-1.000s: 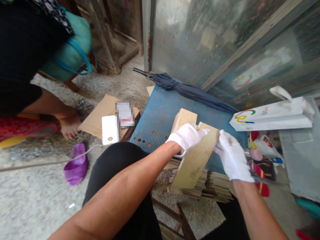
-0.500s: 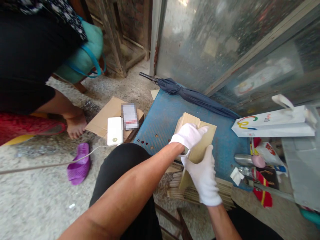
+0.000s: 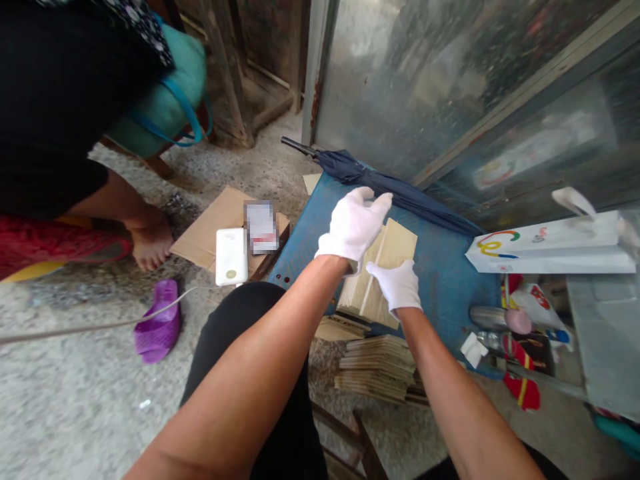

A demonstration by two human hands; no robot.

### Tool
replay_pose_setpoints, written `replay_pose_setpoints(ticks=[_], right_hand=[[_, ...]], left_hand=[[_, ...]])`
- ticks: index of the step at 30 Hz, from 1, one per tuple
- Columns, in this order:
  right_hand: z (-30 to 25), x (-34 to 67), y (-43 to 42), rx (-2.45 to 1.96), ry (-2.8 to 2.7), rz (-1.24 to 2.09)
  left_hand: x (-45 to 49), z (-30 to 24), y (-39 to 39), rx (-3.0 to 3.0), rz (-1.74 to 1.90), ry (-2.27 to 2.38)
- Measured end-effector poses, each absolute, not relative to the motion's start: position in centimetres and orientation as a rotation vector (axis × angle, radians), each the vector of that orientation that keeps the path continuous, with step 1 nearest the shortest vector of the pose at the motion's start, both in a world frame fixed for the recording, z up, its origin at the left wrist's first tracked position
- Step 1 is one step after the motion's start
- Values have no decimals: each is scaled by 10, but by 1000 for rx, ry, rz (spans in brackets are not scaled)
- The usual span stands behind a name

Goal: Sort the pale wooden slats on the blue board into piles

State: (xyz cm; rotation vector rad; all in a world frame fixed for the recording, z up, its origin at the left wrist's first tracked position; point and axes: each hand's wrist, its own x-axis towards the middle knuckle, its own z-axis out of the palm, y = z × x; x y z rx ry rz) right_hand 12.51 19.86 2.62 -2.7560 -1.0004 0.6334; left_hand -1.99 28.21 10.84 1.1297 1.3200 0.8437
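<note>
My left hand [image 3: 356, 223], in a white glove, is raised over the blue table [image 3: 313, 230] with thumb and fingers apart and nothing in it. Below and to its right lies a stack of cream-coloured flat sheets [image 3: 383, 267], thin and stiff-looking. Also gloved in white, my right hand [image 3: 399, 287] rests on the right part of these sheets, thumb stretched out to the left and fingers spread. A larger pile of similar sheets [image 3: 375, 370] sits lower down, near my knees.
A folded dark umbrella [image 3: 400, 193] lies along the table's back edge. A white paper bag [image 3: 550, 247], a metal flask [image 3: 486, 317] and small items crowd the right. On cardboard [image 3: 205, 230] at left lies a white power bank [image 3: 231, 257]. Another person's foot [image 3: 151, 243] is near.
My hands have come apart and let go of the sheet between them, which now lies on the table stack. The left moved up and left; the right moved up onto the stack.
</note>
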Motion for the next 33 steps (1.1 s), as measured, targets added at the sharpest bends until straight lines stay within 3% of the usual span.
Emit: replay_pose_setpoints(ticks=[33], right_hand=[[0,108,213,-2840,-1036,597]], left_hand=[[-24,120,280,1168,873,1324]])
